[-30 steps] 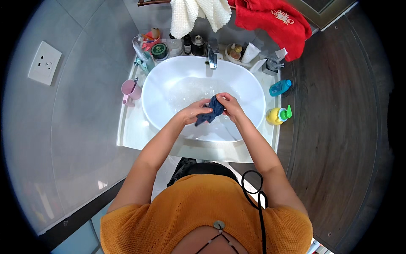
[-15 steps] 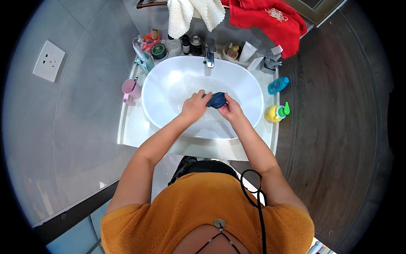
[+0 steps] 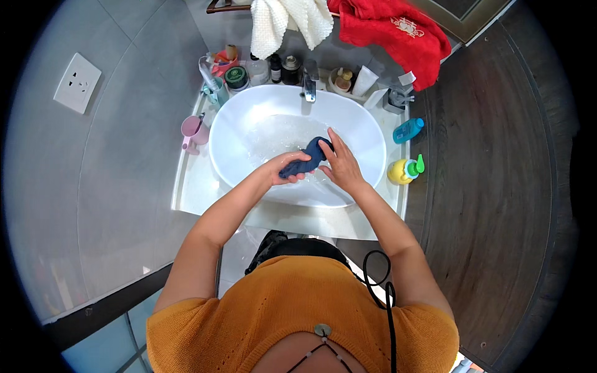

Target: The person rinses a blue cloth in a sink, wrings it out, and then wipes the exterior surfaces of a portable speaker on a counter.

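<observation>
A wet, dark blue piece of cloth (image 3: 301, 163), perhaps a sock, hangs over the white oval basin (image 3: 233, 165), stretched and twisted between my hands. My left hand (image 3: 283, 169) is closed round its lower left part, thumb on top and fingers underneath. At the cloth's upper right end is my right hand (image 3: 345, 166), with fingers spread and fingertips touching the fabric. Below the hands, rippled, slightly cloudy water (image 3: 273, 133) lies in the basin. The chrome faucet (image 3: 309, 87) stands at the basin's far rim; no stream from it shows.
A pink cup (image 3: 194, 132) and a teal cup (image 3: 217, 93) stand left of the basin. Jars and bottles, including a dark jar (image 3: 290, 71), line the back. On the right are a blue bottle (image 3: 408, 130) and a yellow pump bottle (image 3: 403, 171). A red towel (image 3: 388, 37) hangs above.
The bunched cloth is now longer and twisted. My left hand has moved down and left, turning its palm up around it. My right hand's fingers have spread over the far end.
</observation>
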`<state>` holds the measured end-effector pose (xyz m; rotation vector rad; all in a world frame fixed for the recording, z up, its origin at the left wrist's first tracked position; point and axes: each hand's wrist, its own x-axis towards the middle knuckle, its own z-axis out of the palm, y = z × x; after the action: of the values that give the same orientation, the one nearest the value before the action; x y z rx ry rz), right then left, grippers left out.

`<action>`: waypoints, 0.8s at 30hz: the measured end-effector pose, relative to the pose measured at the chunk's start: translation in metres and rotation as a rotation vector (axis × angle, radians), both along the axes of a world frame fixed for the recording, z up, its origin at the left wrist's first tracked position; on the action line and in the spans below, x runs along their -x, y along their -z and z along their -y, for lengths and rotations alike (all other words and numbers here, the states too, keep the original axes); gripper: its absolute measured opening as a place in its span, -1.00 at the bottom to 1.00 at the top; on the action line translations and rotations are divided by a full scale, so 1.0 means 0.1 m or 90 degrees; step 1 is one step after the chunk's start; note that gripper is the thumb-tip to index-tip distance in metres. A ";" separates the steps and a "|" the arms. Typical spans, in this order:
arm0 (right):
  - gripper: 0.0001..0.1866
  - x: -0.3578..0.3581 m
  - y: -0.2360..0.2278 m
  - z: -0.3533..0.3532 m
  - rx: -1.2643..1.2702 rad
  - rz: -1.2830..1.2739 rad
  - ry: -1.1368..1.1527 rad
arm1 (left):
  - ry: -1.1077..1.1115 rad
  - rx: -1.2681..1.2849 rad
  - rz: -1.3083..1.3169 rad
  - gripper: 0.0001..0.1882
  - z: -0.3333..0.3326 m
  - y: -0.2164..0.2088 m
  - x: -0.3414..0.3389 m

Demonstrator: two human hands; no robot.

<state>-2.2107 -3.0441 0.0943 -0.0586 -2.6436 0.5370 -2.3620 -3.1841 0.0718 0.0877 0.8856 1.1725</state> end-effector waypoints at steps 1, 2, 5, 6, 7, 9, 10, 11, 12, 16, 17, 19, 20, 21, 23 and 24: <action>-0.22 0.02 -0.01 -0.01 -0.015 -0.029 -0.013 | 0.019 -0.019 0.051 -0.61 0.00 -0.03 -0.02; -0.26 0.04 -0.03 -0.03 -0.007 -0.023 -0.021 | 0.039 -0.029 0.074 -0.61 -0.01 -0.07 -0.04; -0.39 0.11 -0.13 -0.10 -0.043 -0.019 -0.056 | 0.115 -0.072 0.106 -0.59 -0.03 -0.14 -0.05; -0.46 0.13 -0.18 -0.15 -0.090 -0.024 -0.074 | 0.153 -0.093 0.094 -0.58 -0.04 -0.13 -0.02; -0.52 0.16 -0.20 -0.19 -0.138 -0.030 -0.091 | 0.190 -0.115 0.082 -0.57 -0.05 -0.14 0.01; -0.65 0.22 -0.19 -0.23 -0.150 0.004 -0.091 | 0.212 -0.076 -0.210 -0.56 -0.10 -0.16 0.04; -0.72 0.23 -0.18 -0.23 -0.155 0.023 -0.091 | 0.220 -0.054 -0.355 -0.55 -0.12 -0.18 0.05; -0.72 0.23 -0.17 -0.21 -0.149 0.074 -0.069 | 0.256 -0.091 -0.530 -0.55 -0.15 -0.19 0.09; -0.72 0.24 -0.17 -0.18 -0.143 0.126 -0.046 | 0.290 -0.128 -0.707 -0.55 -0.17 -0.23 0.13; -0.82 0.26 -0.04 -0.06 -0.029 0.178 0.043 | 0.316 -0.112 -1.162 -0.70 -0.22 -0.40 0.06; -0.82 0.27 0.00 -0.04 0.013 0.195 0.065 | 0.311 -0.101 -1.232 -0.73 -0.23 -0.43 0.06; -0.81 0.32 0.05 0.01 0.096 0.229 0.109 | 0.267 -0.127 -1.319 -0.81 -0.23 -0.34 0.11; -0.82 0.33 0.14 0.03 0.185 0.192 0.097 | 0.235 -0.145 -1.346 -0.82 -0.21 -0.30 0.13; -0.82 0.35 0.18 0.07 0.273 0.153 0.086 | 0.203 -0.165 -1.372 -0.82 -0.20 -0.31 0.14; -0.82 0.36 0.22 0.05 0.522 0.201 0.092 | 0.175 -0.213 -1.415 -0.85 -0.21 -0.34 0.17; -0.81 0.39 0.05 0.07 0.685 0.294 0.103 | 0.159 -0.223 -1.434 -0.86 -0.20 -0.34 0.20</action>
<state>-2.2500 -3.0514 0.0898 -0.7780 -2.3607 1.9895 -2.3819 -3.1638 0.1057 2.0168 2.3746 0.5270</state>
